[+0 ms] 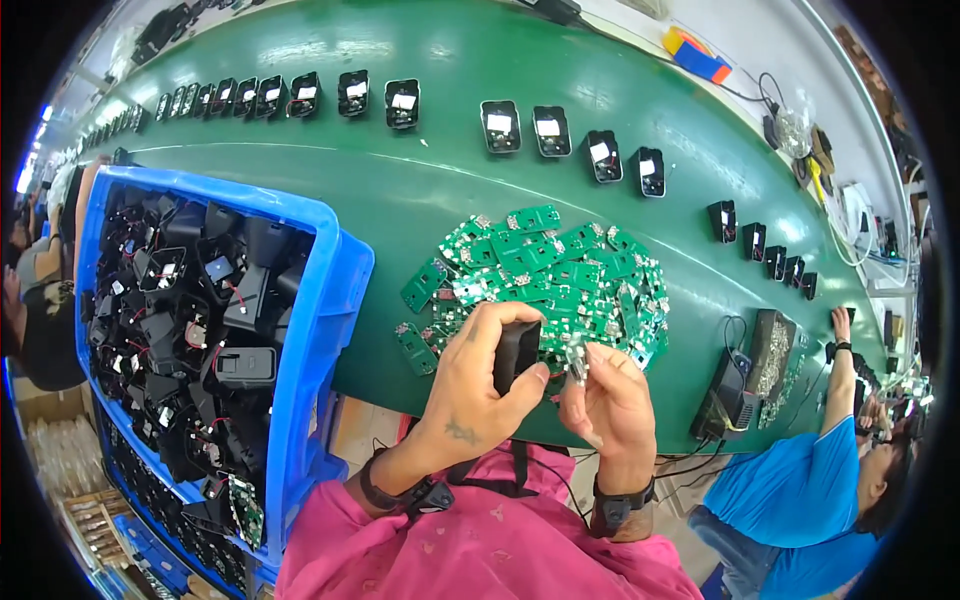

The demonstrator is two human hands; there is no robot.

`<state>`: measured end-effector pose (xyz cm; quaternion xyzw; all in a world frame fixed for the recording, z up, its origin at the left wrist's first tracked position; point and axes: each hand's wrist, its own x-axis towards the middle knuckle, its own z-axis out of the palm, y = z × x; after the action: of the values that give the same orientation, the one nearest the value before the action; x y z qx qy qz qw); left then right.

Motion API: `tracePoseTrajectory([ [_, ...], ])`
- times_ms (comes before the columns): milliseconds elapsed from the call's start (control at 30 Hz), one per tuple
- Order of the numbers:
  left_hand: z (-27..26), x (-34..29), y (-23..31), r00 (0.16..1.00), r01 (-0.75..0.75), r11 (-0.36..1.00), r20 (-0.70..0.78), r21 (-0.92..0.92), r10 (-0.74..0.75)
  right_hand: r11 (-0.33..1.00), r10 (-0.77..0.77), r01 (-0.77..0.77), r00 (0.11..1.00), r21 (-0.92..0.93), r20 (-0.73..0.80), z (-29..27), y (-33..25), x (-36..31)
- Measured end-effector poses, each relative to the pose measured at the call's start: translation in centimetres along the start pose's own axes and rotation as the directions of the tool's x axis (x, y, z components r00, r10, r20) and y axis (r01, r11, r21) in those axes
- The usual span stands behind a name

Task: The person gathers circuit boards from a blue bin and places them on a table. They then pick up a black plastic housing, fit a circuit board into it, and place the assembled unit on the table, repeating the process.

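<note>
My left hand [470, 395] is wrapped round a black plastic housing [516, 355], held upright just above the near edge of the green table. Close beside it, the fingertips of my right hand [615, 395] pinch a small circuit board [576, 362] with pale metallic parts. A slight gap lies between board and housing. Directly beyond both hands spreads a heap of green circuit boards [540, 255], some flat and some overlapping. The inside of the housing is hidden from this angle.
On my left a blue crate [335, 290] is piled with black housings and wires. Black units stand in a curved row [403, 104] along the green table [420, 185]. To the right are a black soldering station [728, 395] and a tray of small parts [772, 355]. A person in blue [790, 490] works beyond.
</note>
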<state>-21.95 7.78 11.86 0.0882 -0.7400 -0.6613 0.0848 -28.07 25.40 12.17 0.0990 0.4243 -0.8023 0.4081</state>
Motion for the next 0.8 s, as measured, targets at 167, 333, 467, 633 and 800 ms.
tracePoseTrajectory([
  [167,0.8,0.3,-0.5,0.995,-0.091,0.991,-0.036,0.098,0.095,0.999,0.043,-0.04,0.994,-0.028,0.101,-1.1,0.2,-0.2],
  [333,0.8,0.2,0.6,0.97,0.228,0.923,-0.008,-0.31,-0.243,0.995,-0.018,0.029,0.994,-0.098,0.107,-1.1,0.8,-0.3],
  [467,0.8,0.3,-1.1,0.991,0.104,0.933,-0.039,-0.343,-0.125,0.995,-0.023,0.03,0.996,-0.097,0.081,-0.8,1.1,-0.1],
  [633,1.2,0.5,-1.3,0.969,0.245,0.769,0.133,-0.59,-0.207,0.991,-0.034,0.038,0.999,-0.126,0.032,-0.4,1.6,0.1],
  [800,1.0,0.1,-2.4,0.977,0.124,0.909,0.21,-0.397,-0.042,0.423,-0.493,0.302,0.868,-0.854,0.062,0.0,2.3,0.2],
])
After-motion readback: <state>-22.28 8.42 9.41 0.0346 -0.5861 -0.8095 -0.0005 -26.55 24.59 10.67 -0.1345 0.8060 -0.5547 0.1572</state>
